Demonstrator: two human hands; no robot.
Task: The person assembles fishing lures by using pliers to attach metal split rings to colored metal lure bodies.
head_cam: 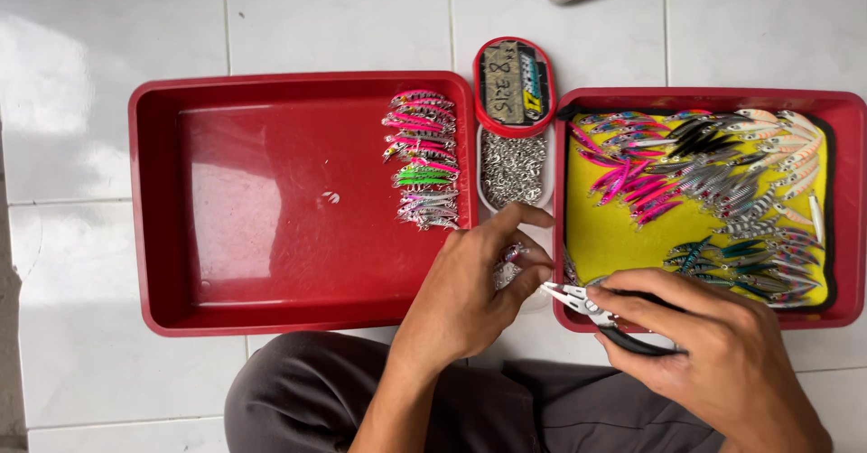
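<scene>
Left hand [470, 290], fingers pinched shut on a small silver fishing lure [511, 256] between the two red trays [163, 200]: light, rigid, glossy and likely slippery, best gripped along its flanks; right hand [713, 345] closed around split-ring pliers [587, 307], tips at the lure.

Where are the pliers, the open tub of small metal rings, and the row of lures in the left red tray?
pliers [578, 301], head view, on the metal nose near the pivot.
tub of metal rings [513, 168], head view, on the heap of rings inside.
row of lures [423, 159], head view, on the middle of the row.
</scene>
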